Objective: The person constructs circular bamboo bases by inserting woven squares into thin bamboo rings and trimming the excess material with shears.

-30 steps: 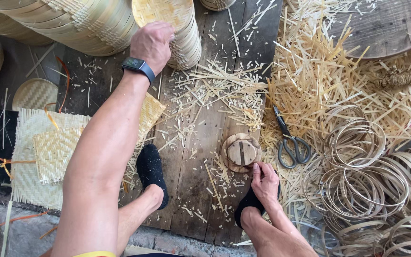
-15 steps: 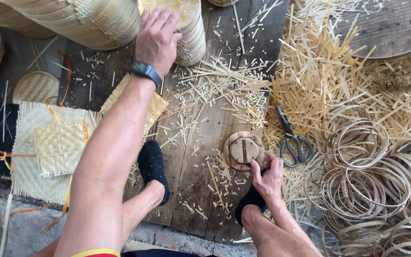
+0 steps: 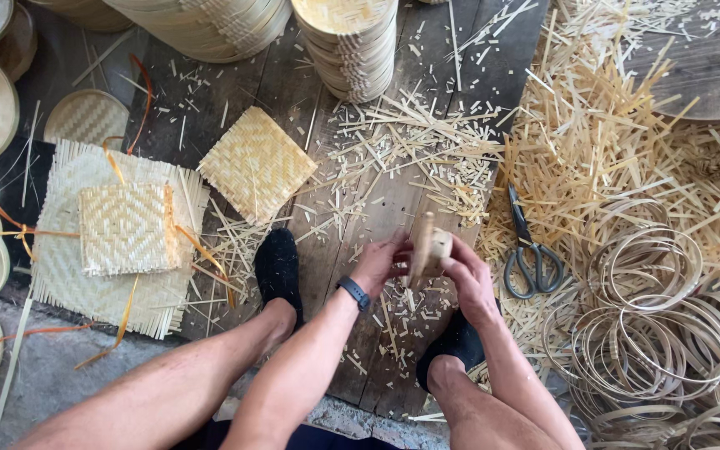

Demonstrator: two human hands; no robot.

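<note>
Back from the basket stack (image 3: pixel 347 42) comes the left hand (image 3: pixel 379 262), joining the right hand (image 3: pixel 468 279); both clasp the wooden block (image 3: pixel 427 248).

Dark, worn wooden floorboards (image 3: pixel 360 208) run from near to far, littered with pale bamboo shavings (image 3: pixel 593 142); a grey concrete edge (image 3: pixel 52 375) lies near left, in soft daylight

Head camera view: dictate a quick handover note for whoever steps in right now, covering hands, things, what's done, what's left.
Left hand and right hand both grip the small round wooden form, held on edge above the plank floor.
The square woven bamboo mat lies loose on the floor beside the black-socked foot.
Grey-handled scissors lie to the right, untouched.
Done: nothing fitted yet.
Left: the mat and the thin bamboo hoops are not yet on the form.
</note>
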